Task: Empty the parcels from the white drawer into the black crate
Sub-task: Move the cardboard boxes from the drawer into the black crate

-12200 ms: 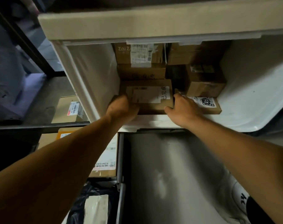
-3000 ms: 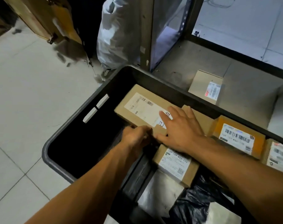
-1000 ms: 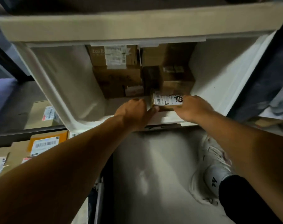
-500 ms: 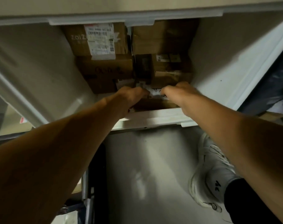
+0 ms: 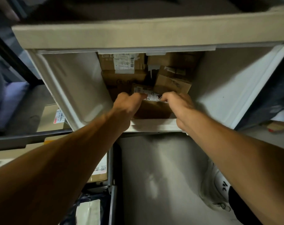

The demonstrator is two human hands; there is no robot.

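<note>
Both hands, left hand (image 5: 128,104) and right hand (image 5: 178,103), grasp the labelled parcel (image 5: 152,106) by its ends at the white drawer's (image 5: 76,88) front edge, long axis crosswise.

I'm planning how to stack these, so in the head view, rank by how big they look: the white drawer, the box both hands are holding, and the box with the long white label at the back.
1. white drawer
2. back labelled box and held box: unsure; the held one is nearer and partly hidden by the left hand and right hand.

Brown cardboard parcels (image 5: 125,75) are sitting stacked at the back of the open white plastic drawer (image 5: 76,88), while one flat, white-labelled parcel (image 5: 152,108) is lying against its front wall.
</note>
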